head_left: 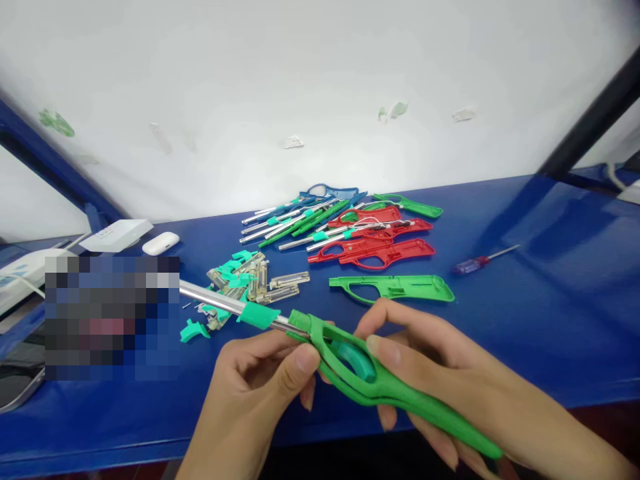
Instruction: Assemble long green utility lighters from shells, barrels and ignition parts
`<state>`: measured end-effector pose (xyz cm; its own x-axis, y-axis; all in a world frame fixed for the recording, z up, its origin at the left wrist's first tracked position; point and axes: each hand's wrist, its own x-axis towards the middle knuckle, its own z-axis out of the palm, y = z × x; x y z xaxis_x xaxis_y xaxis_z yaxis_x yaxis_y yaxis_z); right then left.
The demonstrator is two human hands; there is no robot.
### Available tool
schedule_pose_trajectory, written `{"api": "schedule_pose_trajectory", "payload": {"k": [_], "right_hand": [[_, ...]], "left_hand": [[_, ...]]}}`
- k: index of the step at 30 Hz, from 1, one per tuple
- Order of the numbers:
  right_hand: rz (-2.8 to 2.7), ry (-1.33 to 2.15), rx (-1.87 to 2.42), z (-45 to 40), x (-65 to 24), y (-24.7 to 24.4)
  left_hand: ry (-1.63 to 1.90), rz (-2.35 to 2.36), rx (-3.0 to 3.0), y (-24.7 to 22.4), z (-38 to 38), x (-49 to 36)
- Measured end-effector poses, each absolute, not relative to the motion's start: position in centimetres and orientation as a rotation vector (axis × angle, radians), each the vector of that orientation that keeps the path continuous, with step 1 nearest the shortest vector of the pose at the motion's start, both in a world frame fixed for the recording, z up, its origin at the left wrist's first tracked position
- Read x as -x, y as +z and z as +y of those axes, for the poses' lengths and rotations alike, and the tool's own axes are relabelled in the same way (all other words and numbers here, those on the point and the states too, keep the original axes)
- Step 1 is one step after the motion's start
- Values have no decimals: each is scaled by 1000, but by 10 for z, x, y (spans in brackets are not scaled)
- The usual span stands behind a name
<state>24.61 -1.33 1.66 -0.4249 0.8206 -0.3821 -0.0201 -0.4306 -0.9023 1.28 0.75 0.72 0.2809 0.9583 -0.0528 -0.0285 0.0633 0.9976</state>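
Note:
Both hands grip a green long-necked lighter (415, 397) above the front of the blue table. My left hand (265, 380) pinches the neck end of its casing, where a silver metal tube (213, 297) enters. A teal sleeve (257, 315) sits partway along that tube. Around the handle, my right hand (440, 373) is closed, thumb on top and fingers beneath. Inside the casing's loop a teal trigger (356, 360) shows. A narrow gap runs between the two casing halves near the loop. Just beyond lies a separate green casing half (395, 288).
Behind are red casing halves (395, 253), a pile of metal tubes (280, 230) and blue casings (330, 192). Clear fuel tanks (257, 280) and teal triggers (194, 331) lie left of centre. A screwdriver (473, 264) rests at right; a white case (161, 243) at left.

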Motion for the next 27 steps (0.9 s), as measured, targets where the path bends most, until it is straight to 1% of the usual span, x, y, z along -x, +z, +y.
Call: {"api": "schedule_pose_trajectory", "payload": {"k": [5,20,27], "right_hand": [[-1194,1902,1153,-14,-249,7],[-1211,1886,1144,-16,-247,11],[-1227,1931,1244,-13,-246,17]], "left_hand": [[990,969,-1275,5,9,-11],[1012,1044,-1253,0,7,-10],[1002,941,-1177,2,4,-9]]}}
